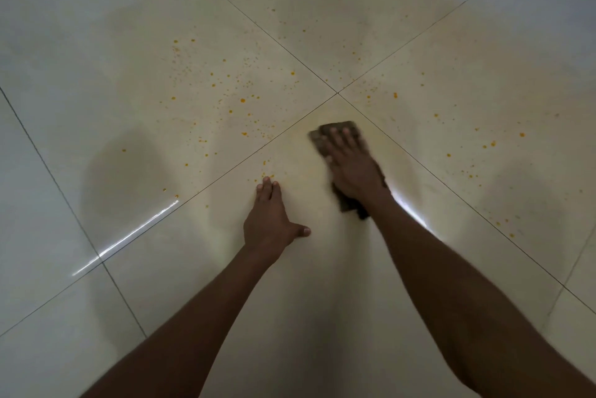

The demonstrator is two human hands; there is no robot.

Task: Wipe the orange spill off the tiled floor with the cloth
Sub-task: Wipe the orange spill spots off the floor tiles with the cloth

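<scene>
**Desk:** What runs left to right across the tiled floor (96, 27)?

**Photographer:** At nine o'clock of the grout cross, orange droplets (225, 88) scatter over a cream tile. At about seven o'clock of the cross the left hand (269, 218) lies flat and empty, fingers together, thumb splayed, bracing the person. Just right of it, at six o'clock of the cross, the right hand (350, 165) presses palm-down with fingers spread on a dark cloth (338, 130). More specks (490, 144) trail away at three o'clock.

**Desk:** How does the cloth look to handle?

**Photographer:** Light, soft and limp, judging by how it folds under the palm and pokes out beyond fingertips and wrist. A flat palm on its middle seems the best hold; pinching an edge would likely bunch it. The glossy tile looks slick, and a faint yellow smear surrounds the cloth.
</scene>
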